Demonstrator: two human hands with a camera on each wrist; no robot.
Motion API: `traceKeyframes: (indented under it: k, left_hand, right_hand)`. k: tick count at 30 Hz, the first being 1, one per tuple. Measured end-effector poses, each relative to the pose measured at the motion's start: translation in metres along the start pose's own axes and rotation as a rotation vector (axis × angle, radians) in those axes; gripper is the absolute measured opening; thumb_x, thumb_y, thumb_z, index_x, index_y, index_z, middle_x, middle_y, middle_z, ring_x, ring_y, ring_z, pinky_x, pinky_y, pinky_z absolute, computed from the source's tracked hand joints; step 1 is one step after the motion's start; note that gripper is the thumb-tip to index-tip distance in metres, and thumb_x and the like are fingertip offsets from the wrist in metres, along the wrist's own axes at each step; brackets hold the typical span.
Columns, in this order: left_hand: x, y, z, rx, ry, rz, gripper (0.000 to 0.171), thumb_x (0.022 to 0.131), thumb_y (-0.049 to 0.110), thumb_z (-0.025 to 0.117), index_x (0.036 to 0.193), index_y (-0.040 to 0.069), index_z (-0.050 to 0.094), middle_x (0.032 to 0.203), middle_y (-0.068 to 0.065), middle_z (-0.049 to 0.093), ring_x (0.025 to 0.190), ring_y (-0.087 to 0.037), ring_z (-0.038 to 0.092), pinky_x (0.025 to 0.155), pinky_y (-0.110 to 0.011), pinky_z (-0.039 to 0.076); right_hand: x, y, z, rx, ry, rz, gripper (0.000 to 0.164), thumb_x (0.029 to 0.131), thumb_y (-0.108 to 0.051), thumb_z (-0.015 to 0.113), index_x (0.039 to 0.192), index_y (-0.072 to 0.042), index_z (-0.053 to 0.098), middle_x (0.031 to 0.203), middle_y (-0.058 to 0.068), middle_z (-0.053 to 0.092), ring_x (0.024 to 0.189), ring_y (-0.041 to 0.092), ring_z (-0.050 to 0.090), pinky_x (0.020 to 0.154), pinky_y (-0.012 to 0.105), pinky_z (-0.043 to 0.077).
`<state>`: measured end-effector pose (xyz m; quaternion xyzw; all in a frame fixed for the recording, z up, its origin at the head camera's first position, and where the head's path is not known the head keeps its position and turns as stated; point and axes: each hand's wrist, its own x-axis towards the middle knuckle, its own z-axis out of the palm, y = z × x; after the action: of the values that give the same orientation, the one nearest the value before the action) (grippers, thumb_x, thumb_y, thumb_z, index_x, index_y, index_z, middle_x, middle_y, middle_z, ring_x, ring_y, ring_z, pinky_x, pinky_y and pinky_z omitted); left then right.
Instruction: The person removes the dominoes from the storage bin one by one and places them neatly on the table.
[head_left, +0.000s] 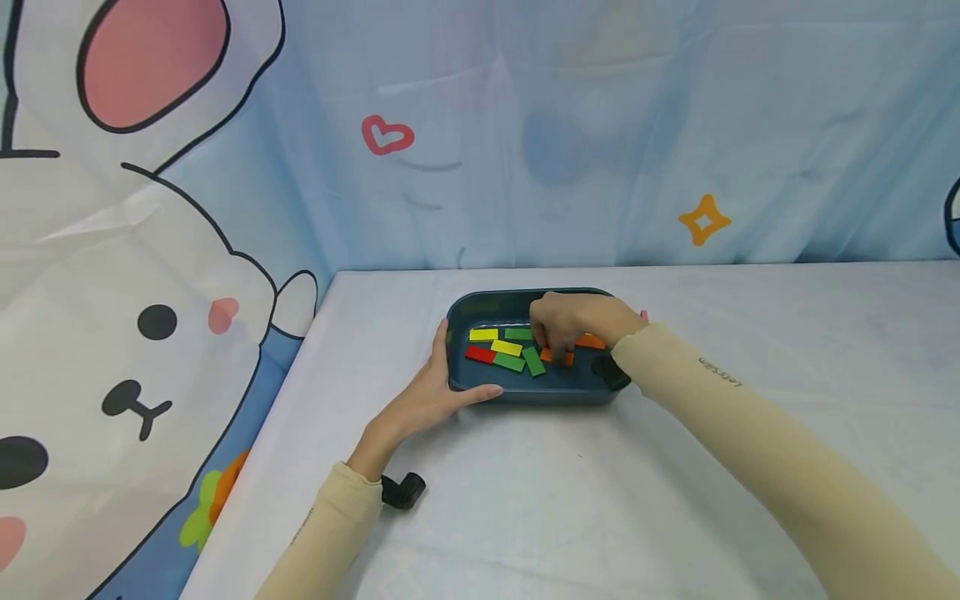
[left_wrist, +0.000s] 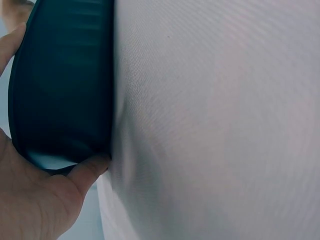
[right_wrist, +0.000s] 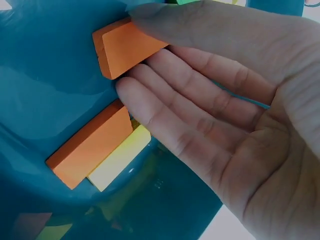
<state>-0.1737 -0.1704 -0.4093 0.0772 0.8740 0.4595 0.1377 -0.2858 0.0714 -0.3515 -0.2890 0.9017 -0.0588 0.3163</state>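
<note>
A dark teal tray (head_left: 540, 397) with several small coloured blocks in it stands on the white-covered table. My left hand (head_left: 431, 392) grips the tray's left end, its thumb along the front wall and fingers at the left side. Inside the tray, my right hand (head_left: 562, 321) pinches an orange block (right_wrist: 127, 47) between thumb and fingertips. Another orange block (right_wrist: 90, 145) lies against a yellow block (right_wrist: 120, 160) beside those fingers. Left of the right hand lie green (head_left: 533, 361), yellow (head_left: 506, 347) and red (head_left: 480, 354) blocks.
A white cloth (head_left: 525, 500) covers the table. Behind it hangs a light blue curtain (head_left: 525, 192) with cartoon prints. A small pink thing (head_left: 644, 316) shows just past the right forearm. Black wrist cameras sit on both wrists, the left one (head_left: 402, 492) low over the cloth.
</note>
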Motion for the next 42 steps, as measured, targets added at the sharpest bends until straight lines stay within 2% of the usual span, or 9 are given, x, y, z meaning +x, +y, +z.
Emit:
traceKeyframes:
  k: [8, 14, 26, 33, 38, 42]
  left_hand:
    - [0.0, 0.001, -0.001, -0.005, 0.002, 0.007, 0.134, 0.083, 0.065, 0.08, 0.167, 0.026, -0.017, 0.176, -0.004, 0.003, 0.159, -0.027, 0.018, 0.124, -0.058, 0.024]
    - [0.001, 0.0, 0.0, -0.01, -0.009, 0.004, 0.134, 0.084, 0.065, 0.08, 0.166, 0.028, -0.018, 0.176, -0.002, 0.0, 0.159, -0.026, 0.016, 0.125, -0.055, 0.023]
    - [0.001, -0.001, 0.0, -0.007, -0.003, 0.007, 0.134, 0.084, 0.063, 0.08, 0.167, 0.024, -0.017, 0.176, -0.005, 0.001, 0.159, -0.028, 0.016, 0.125, -0.057, 0.023]
    - [0.001, -0.001, 0.003, 0.0, 0.0, 0.002, 0.135, 0.082, 0.066, 0.08, 0.167, 0.023, -0.015, 0.176, -0.007, 0.002, 0.159, -0.03, 0.017, 0.124, -0.059, 0.024]
    - [0.001, 0.0, 0.003, -0.003, 0.007, -0.007, 0.135, 0.082, 0.066, 0.081, 0.168, 0.024, -0.015, 0.176, -0.006, 0.003, 0.159, -0.029, 0.018, 0.124, -0.059, 0.024]
    - [0.001, 0.001, 0.003, 0.004, 0.009, -0.007, 0.134, 0.083, 0.065, 0.081, 0.168, 0.023, -0.015, 0.176, -0.007, 0.003, 0.159, -0.031, 0.019, 0.124, -0.06, 0.024]
  right_hand:
    - [0.0, -0.001, -0.001, -0.005, 0.0, 0.012, 0.025, 0.086, -0.002, 0.084, 0.108, -0.004, 0.072, 0.106, 0.008, 0.068, 0.085, 0.02, 0.068, 0.083, 0.035, 0.061]
    - [0.002, -0.004, 0.0, -0.046, -0.016, -0.019, 0.022, 0.088, 0.001, 0.081, 0.108, -0.005, 0.076, 0.106, 0.007, 0.069, 0.086, 0.019, 0.067, 0.086, 0.036, 0.06]
    - [0.005, -0.008, 0.001, -0.093, -0.02, -0.029, 0.018, 0.087, 0.001, 0.081, 0.102, -0.006, 0.074, 0.099, 0.005, 0.069, 0.086, 0.019, 0.065, 0.086, 0.036, 0.06]
    - [0.002, -0.005, 0.002, -0.083, -0.024, -0.045, 0.017, 0.087, 0.002, 0.078, 0.1, -0.007, 0.074, 0.1, 0.004, 0.067, 0.087, 0.019, 0.062, 0.084, 0.035, 0.059]
    - [-0.005, -0.001, -0.002, -0.034, 0.0, -0.099, 0.021, 0.088, 0.005, 0.077, 0.106, -0.006, 0.073, 0.101, 0.006, 0.068, 0.084, 0.019, 0.065, 0.084, 0.036, 0.059]
    - [-0.019, -0.002, -0.01, -0.016, 0.076, -0.167, 0.024, 0.087, 0.004, 0.078, 0.108, -0.005, 0.071, 0.098, 0.006, 0.067, 0.087, 0.021, 0.062, 0.083, 0.036, 0.059]
